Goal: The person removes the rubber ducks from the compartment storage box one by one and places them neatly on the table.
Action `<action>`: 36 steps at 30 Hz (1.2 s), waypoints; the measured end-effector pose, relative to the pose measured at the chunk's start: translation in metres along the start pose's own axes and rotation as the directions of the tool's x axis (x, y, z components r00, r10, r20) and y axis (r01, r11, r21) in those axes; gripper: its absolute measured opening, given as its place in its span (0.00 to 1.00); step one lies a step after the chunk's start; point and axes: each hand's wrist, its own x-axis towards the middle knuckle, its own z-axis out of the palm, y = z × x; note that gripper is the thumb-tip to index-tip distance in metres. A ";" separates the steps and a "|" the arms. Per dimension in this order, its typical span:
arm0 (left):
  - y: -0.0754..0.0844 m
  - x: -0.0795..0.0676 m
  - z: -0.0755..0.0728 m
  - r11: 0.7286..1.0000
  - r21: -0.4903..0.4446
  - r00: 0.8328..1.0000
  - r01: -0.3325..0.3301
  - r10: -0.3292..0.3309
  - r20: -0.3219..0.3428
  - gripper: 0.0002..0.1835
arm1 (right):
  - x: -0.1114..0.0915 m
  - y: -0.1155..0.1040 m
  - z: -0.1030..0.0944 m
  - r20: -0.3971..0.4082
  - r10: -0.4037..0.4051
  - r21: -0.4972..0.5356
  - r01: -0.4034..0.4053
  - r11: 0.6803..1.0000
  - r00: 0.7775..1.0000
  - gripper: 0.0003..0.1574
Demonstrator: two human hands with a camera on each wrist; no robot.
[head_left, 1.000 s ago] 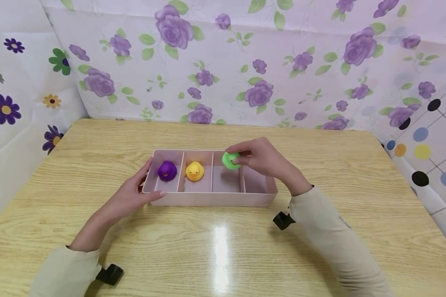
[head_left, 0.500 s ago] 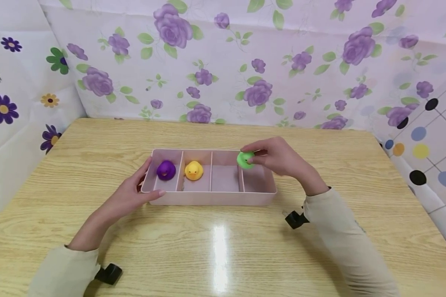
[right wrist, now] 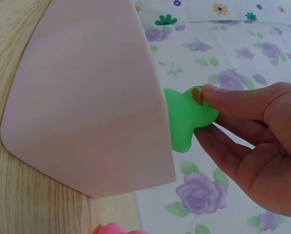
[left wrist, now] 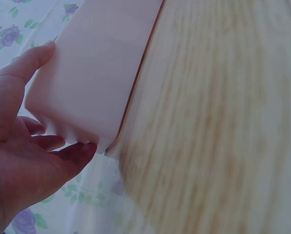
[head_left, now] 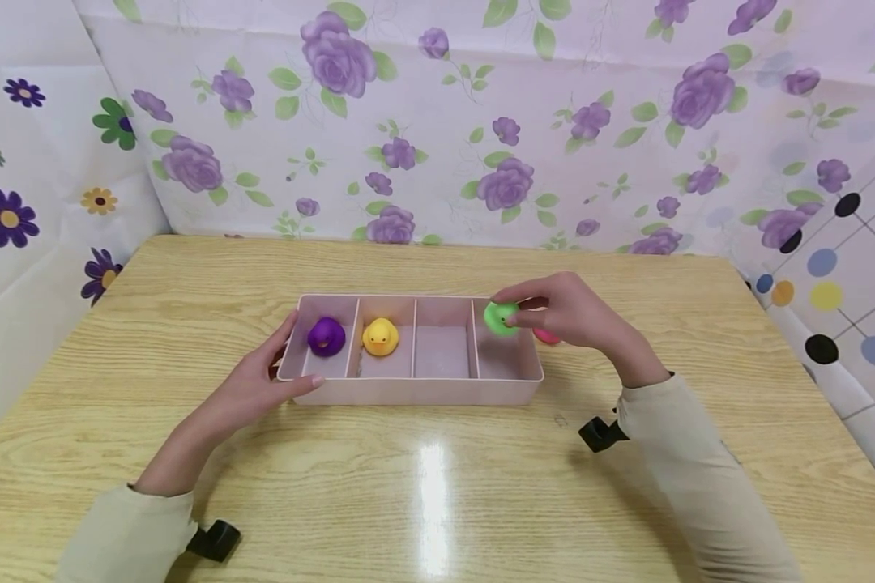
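One purple duck (head_left: 326, 336) left of centre, one yellow duck (head_left: 381, 336) near centre, one green duck (head_left: 499, 319) right of centre: three in all. One partly hidden pink thing (head_left: 547, 336), further right. One box (head_left: 416, 392) mid-frame, with four compartments (head_left: 441, 352). Two hands: left hand (head_left: 251, 380) left of centre, right hand (head_left: 569, 312) right. Two sleeves (head_left: 700, 470), lower left and lower right. Two black wrist devices (head_left: 215, 540).
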 end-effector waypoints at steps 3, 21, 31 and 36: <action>0.000 0.000 0.000 1.000 -0.002 1.000 0.003 -0.003 0.001 0.56 | -0.003 0.002 -0.004 -0.006 0.034 0.017 -0.034 0.999 0.999 0.17; 0.000 0.000 0.000 1.000 0.001 1.000 0.001 -0.001 -0.001 0.56 | -0.017 0.012 -0.026 -0.029 0.105 0.041 -0.104 0.994 0.994 0.18; -0.004 0.001 0.000 1.000 0.008 1.000 0.010 -0.009 -0.008 0.56 | -0.023 0.025 -0.035 -0.047 0.112 -0.004 -0.112 0.994 0.993 0.19; -0.003 0.000 0.000 1.000 0.009 1.000 0.004 -0.004 -0.010 0.55 | -0.026 0.031 -0.039 -0.044 0.127 -0.012 -0.127 0.992 0.991 0.19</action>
